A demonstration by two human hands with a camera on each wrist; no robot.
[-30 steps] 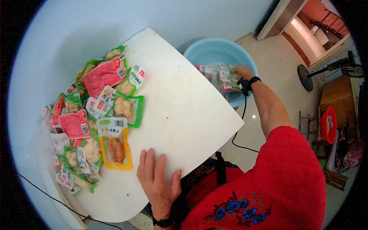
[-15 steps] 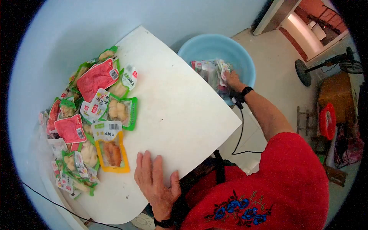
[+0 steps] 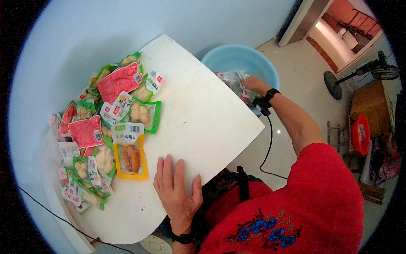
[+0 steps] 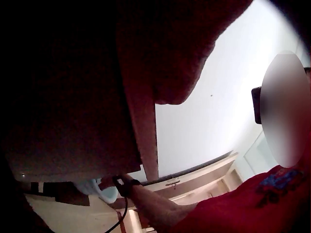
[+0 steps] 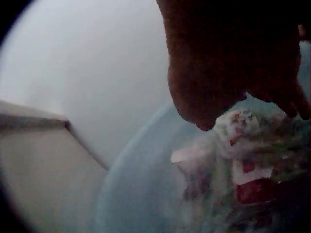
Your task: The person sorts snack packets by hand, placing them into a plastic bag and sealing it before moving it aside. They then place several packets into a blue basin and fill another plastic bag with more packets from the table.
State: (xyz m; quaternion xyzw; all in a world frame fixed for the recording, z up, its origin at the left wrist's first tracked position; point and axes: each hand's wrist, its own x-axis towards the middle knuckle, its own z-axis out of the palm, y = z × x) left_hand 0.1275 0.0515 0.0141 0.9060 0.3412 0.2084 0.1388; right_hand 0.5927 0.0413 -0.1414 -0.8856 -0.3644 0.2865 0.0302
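My left hand (image 3: pixel 177 197) lies palm down on the white table (image 3: pixel 198 122), fingers spread and holding nothing. In the head view, a yellow-edged packet (image 3: pixel 130 156) of brown food is close to its fingertips. Beyond it is a heap of green-edged and red packets (image 3: pixel 120 82). My right hand (image 3: pixel 257 86) reaches into a light blue basin (image 3: pixel 237 53), at packets (image 3: pixel 234 81) inside. In the right wrist view the hand (image 5: pixel 233 58) is dark, thumb and fingers apart over blurred packets (image 5: pixel 255 187); whether it grips one is unclear.
The basin stands on the tiled floor beyond the table's right corner. A black cable (image 3: pixel 270 146) hangs from my right wrist. Further right are a black fan (image 3: pixel 382 71), a red basin (image 3: pixel 360 134) and a cardboard box (image 3: pixel 368 101). A doorway is at the upper right.
My right hand has shifted a little left inside the basin, and the packets under it have moved. The left hand keeps its place on the table. The head view has tilted slightly.
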